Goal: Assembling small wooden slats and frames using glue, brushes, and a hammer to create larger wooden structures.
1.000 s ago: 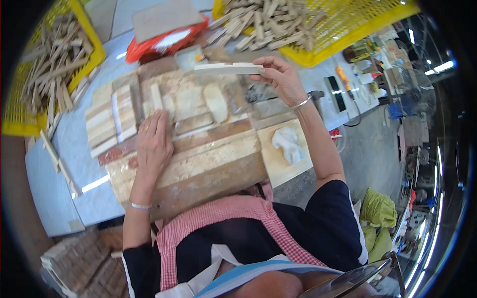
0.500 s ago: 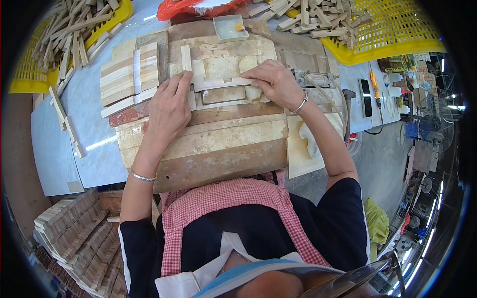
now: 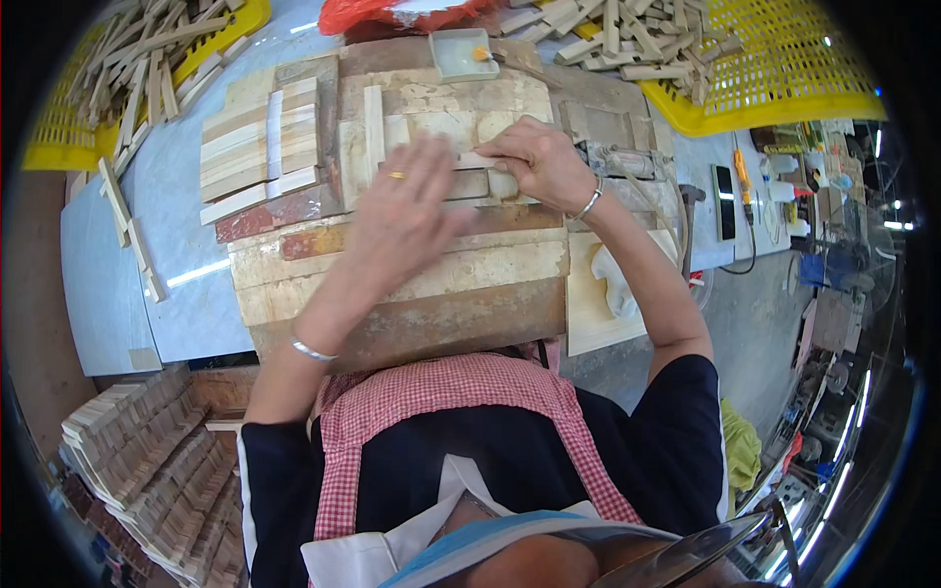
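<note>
My right hand [image 3: 544,169] pinches the right end of a pale wooden strip [image 3: 471,161], which lies crosswise on a worn wooden work board [image 3: 412,284]. Blurred by motion, my left hand [image 3: 407,211] is over the strip's left part, fingers stretched out and thumb apart; it hides that end. Just below the strip sits a narrow block [image 3: 472,184] set in the board. Another pale stick [image 3: 373,125] stands lengthwise beyond my left fingers. On the board's left side lies a row of flat wooden strips [image 3: 233,147] side by side.
A small square dish [image 3: 464,56] with a brush in it sits at the back. Yellow baskets [image 3: 686,118] of loose sticks flank the far side. To the right are a metal cylinder [image 3: 627,162] with hoses and a phone [image 3: 723,201]. Stacked wood pieces [image 3: 147,441] stand lower left.
My left hand has moved right from the strip's left end, across the strip, its fingers now stretched out. My right hand stays at the right end.
</note>
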`<state>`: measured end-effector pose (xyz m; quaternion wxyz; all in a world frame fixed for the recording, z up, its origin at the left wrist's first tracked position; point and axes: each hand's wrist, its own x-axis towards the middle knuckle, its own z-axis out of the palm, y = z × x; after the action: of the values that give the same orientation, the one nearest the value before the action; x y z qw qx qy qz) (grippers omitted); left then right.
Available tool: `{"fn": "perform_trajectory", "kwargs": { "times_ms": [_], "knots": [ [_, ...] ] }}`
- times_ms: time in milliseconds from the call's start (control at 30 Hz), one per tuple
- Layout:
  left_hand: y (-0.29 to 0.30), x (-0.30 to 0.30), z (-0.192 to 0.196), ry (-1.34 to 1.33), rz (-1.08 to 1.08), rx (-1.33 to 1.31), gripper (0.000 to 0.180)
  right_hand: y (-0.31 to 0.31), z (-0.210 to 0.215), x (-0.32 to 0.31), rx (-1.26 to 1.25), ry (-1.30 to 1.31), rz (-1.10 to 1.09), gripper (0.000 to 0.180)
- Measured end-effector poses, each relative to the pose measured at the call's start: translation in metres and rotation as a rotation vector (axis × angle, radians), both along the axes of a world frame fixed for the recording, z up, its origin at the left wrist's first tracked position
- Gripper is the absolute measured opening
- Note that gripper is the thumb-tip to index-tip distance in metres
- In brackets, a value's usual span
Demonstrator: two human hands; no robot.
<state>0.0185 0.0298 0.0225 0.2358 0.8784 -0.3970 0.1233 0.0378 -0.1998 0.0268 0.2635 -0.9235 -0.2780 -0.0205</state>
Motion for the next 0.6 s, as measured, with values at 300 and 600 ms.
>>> {"fn": "perform_trajectory", "kwargs": {
  "times_ms": [300, 600],
  "knots": [
    [-0.010, -0.013, -0.021, 0.052, -0.046, 0.074, 0.078, 0.002, 0.010, -0.005, -0.062, 0.078, -0.050, 0.024],
    [-0.009, -0.013, -0.024, 0.078, -0.031, 0.067, 0.075, 0.030, 0.034, 0.038, -0.193, 0.401, 0.037, 0.024]
  ]
}}
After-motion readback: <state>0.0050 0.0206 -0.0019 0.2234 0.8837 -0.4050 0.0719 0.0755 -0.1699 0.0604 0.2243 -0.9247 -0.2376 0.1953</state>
